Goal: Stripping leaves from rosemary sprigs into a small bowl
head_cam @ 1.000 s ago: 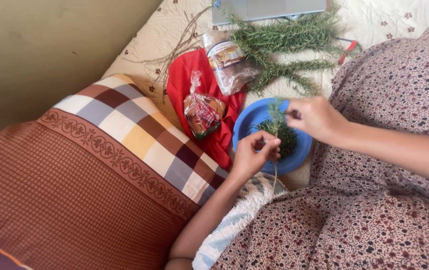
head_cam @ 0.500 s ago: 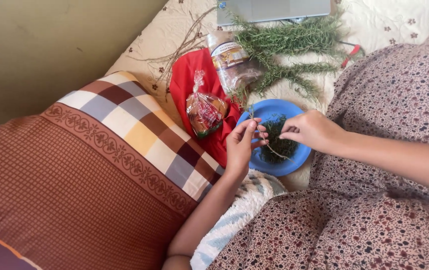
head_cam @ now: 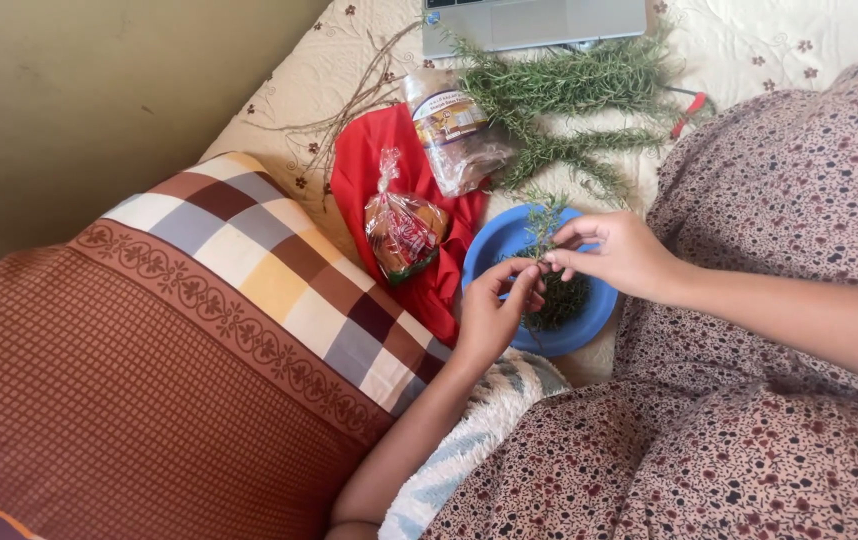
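Both of my hands meet over a blue plate that holds a heap of stripped green leaves. My left hand pinches the lower stem of a rosemary sprig. My right hand pinches the same sprig just above, with its leafy tip sticking up between the fingers. A pile of uncut rosemary branches lies on the bedspread beyond the plate.
A red cloth carries two clear bags of bread, the small bag and the larger bag. Bare twigs lie to the left. A laptop sits at the top edge. A checked and brown pillow fills the left.
A second ago my right hand was stripping a sprig. Half a second ago only a bare stem remained. Now both hands hold a leafy sprig above the plate.
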